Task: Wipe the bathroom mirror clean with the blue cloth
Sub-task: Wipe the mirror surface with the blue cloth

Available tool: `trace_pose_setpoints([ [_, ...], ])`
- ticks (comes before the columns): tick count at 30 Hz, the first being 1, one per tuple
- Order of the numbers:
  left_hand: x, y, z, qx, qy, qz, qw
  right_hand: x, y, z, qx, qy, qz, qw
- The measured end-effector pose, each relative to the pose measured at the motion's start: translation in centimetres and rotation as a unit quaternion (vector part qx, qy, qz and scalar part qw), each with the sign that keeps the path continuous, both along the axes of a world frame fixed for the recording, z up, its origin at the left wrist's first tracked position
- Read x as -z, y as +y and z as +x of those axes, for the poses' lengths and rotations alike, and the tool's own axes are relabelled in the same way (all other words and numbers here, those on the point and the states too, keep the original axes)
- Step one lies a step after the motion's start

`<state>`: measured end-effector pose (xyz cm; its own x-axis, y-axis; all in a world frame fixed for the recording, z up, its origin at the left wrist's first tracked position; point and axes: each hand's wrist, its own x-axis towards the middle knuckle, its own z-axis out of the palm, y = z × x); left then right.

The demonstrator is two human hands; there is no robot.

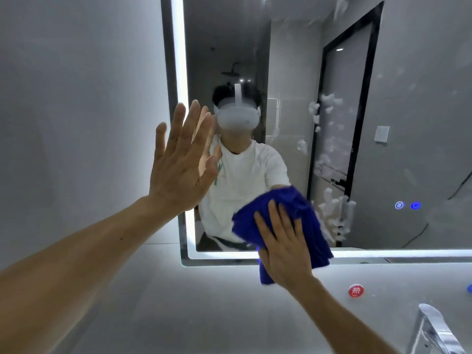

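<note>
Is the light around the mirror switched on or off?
On. The light strip along the left and bottom edges of the mirror glows bright white.

Occluded and cropped regions, head view.
The mirror [293,60] runs out of frame at the top and right edges. The right hand [283,246] covers the middle of the blue cloth [293,205], which hides part of the mirror's lower border. The tap [434,328] is cut off at the bottom edge. A blue object [469,288] at the right edge cannot be identified. The two lit icons [399,205] are too small to read.
</note>
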<state>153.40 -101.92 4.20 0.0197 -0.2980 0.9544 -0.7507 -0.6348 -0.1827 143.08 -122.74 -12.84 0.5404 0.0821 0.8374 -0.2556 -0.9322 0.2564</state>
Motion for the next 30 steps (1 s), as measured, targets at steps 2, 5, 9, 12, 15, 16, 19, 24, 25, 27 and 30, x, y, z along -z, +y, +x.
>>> trace_pose_setpoints([
  [2,-0.6,0.0,-0.4,-0.006,-0.005,0.003,1.000,-5.5,0.5,1.3,0.004,-0.057,0.029,0.998],
  [5,-1.6,0.4,-0.7,-0.021,-0.010,-0.003,1.000,-12.7,1.3,2.8,0.012,-0.113,0.051,0.992],
  [9,-2.9,0.9,-0.9,-0.019,-0.017,-0.016,1.000,-13.5,2.8,3.8,0.012,-0.161,0.088,0.983],
  [12,-3.3,1.1,-1.0,-0.017,-0.029,-0.021,0.999,-9.5,2.3,3.7,-0.005,-0.122,0.036,0.992],
  [15,-3.5,1.0,-1.1,-0.003,-0.031,-0.022,0.999,-3.9,1.7,2.9,-0.003,-0.077,0.013,0.997],
  [16,-3.4,0.9,-1.1,0.001,-0.029,-0.023,0.999,-2.0,1.5,2.6,0.002,-0.065,0.012,0.998],
  [19,-3.3,0.7,-1.3,0.003,-0.031,-0.019,0.999,1.2,0.8,1.1,0.018,-0.027,0.003,0.999],
  [24,-4.2,0.3,-1.4,0.001,-0.029,-0.010,1.000,-5.2,0.8,0.9,-0.002,-0.047,0.015,0.999],
  [25,-4.5,0.2,-1.4,0.000,-0.023,-0.010,1.000,-7.9,1.0,1.3,0.005,-0.071,0.030,0.997],
  [27,-5.0,0.1,-1.4,-0.003,-0.012,-0.008,1.000,-14.1,1.3,2.1,0.015,-0.113,0.068,0.991],
  [30,-5.8,0.2,-1.5,-0.007,-0.008,0.002,1.000,-21.8,2.4,3.2,0.024,-0.151,0.125,0.980],
])
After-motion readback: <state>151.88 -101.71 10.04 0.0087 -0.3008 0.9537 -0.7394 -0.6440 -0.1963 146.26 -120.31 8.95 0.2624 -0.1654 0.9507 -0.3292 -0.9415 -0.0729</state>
